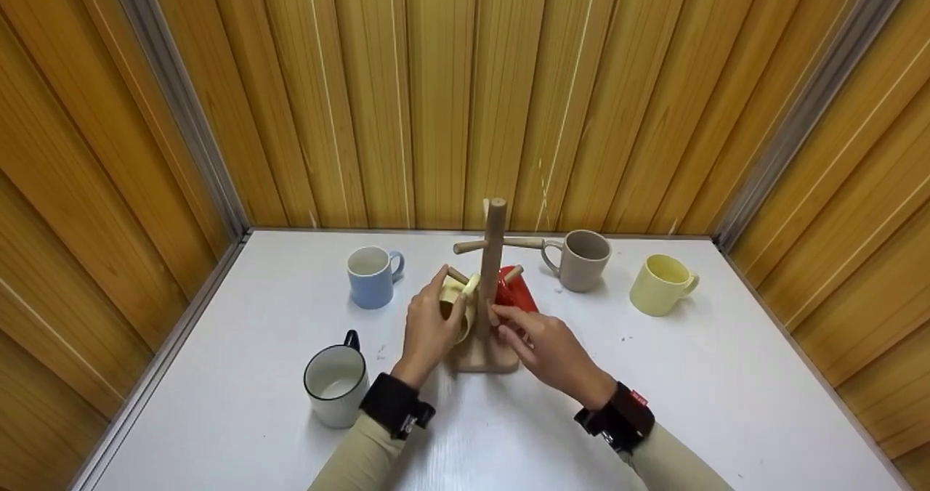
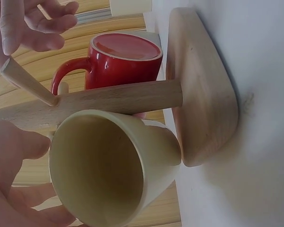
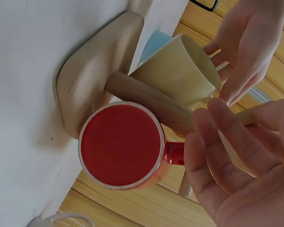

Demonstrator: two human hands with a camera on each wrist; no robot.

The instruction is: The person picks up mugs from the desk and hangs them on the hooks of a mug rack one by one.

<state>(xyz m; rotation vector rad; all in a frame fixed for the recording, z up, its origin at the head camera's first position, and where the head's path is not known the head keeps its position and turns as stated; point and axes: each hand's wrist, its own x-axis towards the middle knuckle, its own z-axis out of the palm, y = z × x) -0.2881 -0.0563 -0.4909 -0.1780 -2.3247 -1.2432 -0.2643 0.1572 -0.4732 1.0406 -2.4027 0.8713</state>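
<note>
A wooden mug tree [image 1: 492, 266] stands upright mid-table, with pegs at several heights. A pale yellow mug [image 2: 158, 153] hangs on its left side, tilted, mouth toward the left wrist camera. My left hand [image 1: 430, 327] holds this mug near the rim, thumb on one side and fingers on the other. On the post's right hangs a red mug [image 3: 123, 146], its base facing the right wrist camera and its handle up by the post. My right hand [image 1: 548, 346] pinches a low front peg [image 2: 28, 80] between thumb and fingertips, close to the red mug's handle.
A blue mug [image 1: 371, 280] stands back left, and a white mug with black rim [image 1: 336, 386] front left, beside my left wrist. Back right are a taupe mug [image 1: 581, 262] and another yellow mug [image 1: 657, 285]. Wood-patterned walls [image 1: 436, 99] enclose the white table [image 1: 240, 375].
</note>
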